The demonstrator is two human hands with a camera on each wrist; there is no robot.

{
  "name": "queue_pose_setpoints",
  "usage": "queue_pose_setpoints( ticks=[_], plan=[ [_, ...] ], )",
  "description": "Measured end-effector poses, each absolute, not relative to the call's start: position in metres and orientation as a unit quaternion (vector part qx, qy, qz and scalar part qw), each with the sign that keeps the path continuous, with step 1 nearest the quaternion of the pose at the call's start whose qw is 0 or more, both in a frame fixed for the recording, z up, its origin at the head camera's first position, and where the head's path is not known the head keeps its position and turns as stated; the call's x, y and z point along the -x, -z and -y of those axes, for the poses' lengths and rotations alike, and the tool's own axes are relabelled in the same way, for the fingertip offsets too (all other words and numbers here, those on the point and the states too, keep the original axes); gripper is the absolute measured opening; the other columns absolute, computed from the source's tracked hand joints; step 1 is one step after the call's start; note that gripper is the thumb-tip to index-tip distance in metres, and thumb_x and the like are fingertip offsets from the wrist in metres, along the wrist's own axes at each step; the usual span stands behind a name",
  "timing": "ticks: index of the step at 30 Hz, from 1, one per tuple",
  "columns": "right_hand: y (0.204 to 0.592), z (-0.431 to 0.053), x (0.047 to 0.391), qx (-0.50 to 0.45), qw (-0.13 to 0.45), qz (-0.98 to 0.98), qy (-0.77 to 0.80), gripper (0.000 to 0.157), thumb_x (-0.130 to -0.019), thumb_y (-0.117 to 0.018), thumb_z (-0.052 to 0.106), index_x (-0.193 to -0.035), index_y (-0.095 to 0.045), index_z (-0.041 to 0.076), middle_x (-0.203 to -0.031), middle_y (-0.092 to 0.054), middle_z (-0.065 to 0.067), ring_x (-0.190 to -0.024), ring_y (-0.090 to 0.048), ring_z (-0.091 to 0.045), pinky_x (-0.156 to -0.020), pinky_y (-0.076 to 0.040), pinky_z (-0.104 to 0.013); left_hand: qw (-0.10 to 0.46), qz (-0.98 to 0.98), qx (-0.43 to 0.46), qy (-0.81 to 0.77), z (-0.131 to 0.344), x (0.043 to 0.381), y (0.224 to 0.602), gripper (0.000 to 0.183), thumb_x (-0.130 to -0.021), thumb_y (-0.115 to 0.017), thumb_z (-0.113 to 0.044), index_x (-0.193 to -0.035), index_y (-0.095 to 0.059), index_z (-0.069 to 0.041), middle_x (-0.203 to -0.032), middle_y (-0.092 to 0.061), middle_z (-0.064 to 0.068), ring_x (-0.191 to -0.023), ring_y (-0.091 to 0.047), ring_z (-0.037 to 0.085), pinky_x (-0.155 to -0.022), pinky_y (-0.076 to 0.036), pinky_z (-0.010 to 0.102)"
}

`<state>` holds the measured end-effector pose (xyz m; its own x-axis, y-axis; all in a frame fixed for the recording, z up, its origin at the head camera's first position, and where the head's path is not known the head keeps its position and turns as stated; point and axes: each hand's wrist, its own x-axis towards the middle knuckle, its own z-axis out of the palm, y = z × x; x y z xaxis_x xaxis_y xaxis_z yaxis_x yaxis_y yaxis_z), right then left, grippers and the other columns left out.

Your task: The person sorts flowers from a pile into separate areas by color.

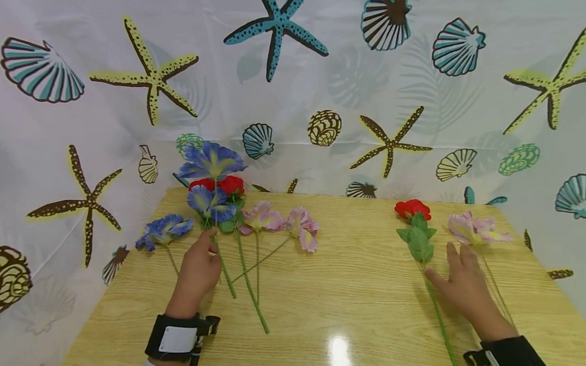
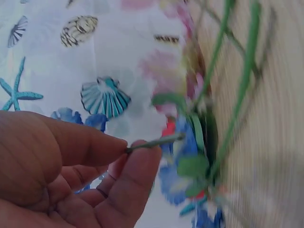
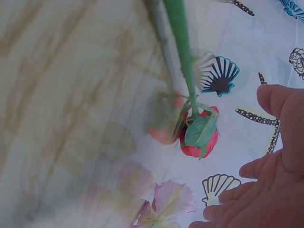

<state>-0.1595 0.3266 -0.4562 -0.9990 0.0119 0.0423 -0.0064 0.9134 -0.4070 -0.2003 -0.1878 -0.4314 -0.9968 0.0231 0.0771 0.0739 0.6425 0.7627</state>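
Observation:
My left hand (image 1: 198,269) pinches a thin green stem (image 2: 159,142) between thumb and finger. In the head view that stem runs up to a blue artificial flower (image 1: 213,160) held above the others. Below it on the table lie another blue flower (image 1: 207,202), red roses (image 1: 231,184) and pink flowers (image 1: 262,217). A third blue flower (image 1: 164,230) rests to the hand's left. My right hand (image 1: 464,284) has its fingers spread and grips nothing. Its thumb is close to the stem of a red rose (image 1: 412,208), and its fingertips are just below a pink flower (image 1: 477,229).
The light wooden table (image 1: 346,279) carries the flowers in a left cluster and a right pair. Stems (image 1: 250,272) cross one another in the left cluster. A white cloth (image 1: 309,95) printed with starfish and shells hangs behind the table and along its sides.

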Motion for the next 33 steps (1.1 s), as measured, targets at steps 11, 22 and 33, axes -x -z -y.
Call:
queue_pose_setpoints(
  ticks=[11,22,33],
  plan=[
    [0.451,-0.309,0.158,0.017,0.012,0.97,-0.24,0.094,-0.094,-0.043,0.056,-0.149,-0.003,-0.01,-0.149,0.014,-0.036,-0.134,0.009,-0.054,-0.095,-0.017,-0.076,-0.062,0.803,0.082,0.588,0.129,0.191,0.428,0.05,-0.094,-0.046,-0.003,-0.142,-0.038,-0.014,-0.107,-0.049,0.012,-0.063,-0.046,0.015,-0.058,-0.042,0.029],
    [0.443,-0.281,0.162,-0.011,0.049,0.956,-0.289,0.083,-0.096,-0.045,0.049,-0.148,-0.018,-0.008,-0.147,-0.022,-0.035,-0.13,-0.024,-0.052,-0.098,-0.027,-0.069,-0.061,0.78,0.154,0.603,0.083,0.177,0.447,0.039,-0.092,-0.05,0.0,-0.13,-0.049,-0.002,-0.104,-0.053,0.018,-0.08,-0.056,0.021,-0.062,-0.05,0.026],
    [0.443,-0.235,0.163,-0.023,0.051,0.936,-0.346,0.076,-0.094,-0.045,0.054,-0.147,-0.03,0.001,-0.139,-0.046,-0.021,-0.12,-0.048,-0.038,-0.091,-0.046,-0.056,-0.065,0.785,0.199,0.583,0.061,0.16,0.452,0.03,-0.094,-0.051,-0.008,-0.124,-0.054,-0.004,-0.106,-0.059,0.011,-0.089,-0.057,0.018,-0.071,-0.051,0.029]
  ],
)
